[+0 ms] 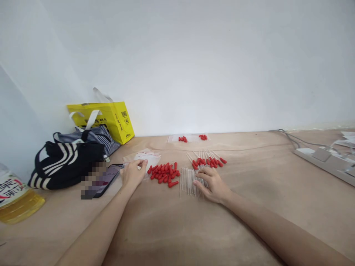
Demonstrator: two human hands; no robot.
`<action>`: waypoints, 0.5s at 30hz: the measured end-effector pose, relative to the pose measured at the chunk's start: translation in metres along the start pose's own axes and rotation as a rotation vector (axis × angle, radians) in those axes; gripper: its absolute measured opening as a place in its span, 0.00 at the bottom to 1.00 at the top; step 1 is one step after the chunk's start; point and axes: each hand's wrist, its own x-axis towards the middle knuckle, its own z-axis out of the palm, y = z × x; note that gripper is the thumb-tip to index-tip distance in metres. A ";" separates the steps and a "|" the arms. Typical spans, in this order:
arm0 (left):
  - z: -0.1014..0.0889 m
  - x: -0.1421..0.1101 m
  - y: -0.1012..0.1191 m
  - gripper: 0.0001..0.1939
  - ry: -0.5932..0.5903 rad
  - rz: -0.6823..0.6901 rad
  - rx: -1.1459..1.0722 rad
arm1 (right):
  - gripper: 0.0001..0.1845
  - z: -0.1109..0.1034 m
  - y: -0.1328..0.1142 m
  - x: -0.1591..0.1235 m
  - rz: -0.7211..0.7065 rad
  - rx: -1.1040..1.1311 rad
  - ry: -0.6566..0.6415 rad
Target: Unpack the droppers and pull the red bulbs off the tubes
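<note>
My left hand (134, 173) is over the small clear zip bags (148, 158), with its fingers curled together; whatever may be between them is hidden. Just right of it lies a loose pile of red rubber dropper bulbs (165, 171). My right hand (212, 184) lies over a row of clear glass dropper tubes (188, 180), thumb and fingers apart, the fingertips touching or just above the tubes. Behind that hand, several assembled droppers (212, 160) are fanned out, red bulbs toward me and thin tips pointing away.
Further back, filled clear bags (191, 138) lie by the wall. On the left are a phone (109, 179), a black striped bag (66, 162), a yellow paper bag (111, 118) and a bottle of yellow liquid (19, 201). A power strip (330, 162) with cables stands at right.
</note>
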 end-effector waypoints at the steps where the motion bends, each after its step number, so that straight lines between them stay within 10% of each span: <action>1: -0.001 -0.004 0.007 0.17 0.051 0.061 -0.015 | 0.12 -0.002 0.003 0.001 0.020 -0.008 0.032; 6: 0.002 -0.016 0.061 0.13 -0.106 0.391 -0.052 | 0.16 -0.020 0.011 0.004 0.039 -0.076 0.007; 15: 0.070 0.027 0.147 0.15 -0.439 0.268 -0.022 | 0.32 -0.022 -0.003 -0.001 -0.094 -0.089 -0.231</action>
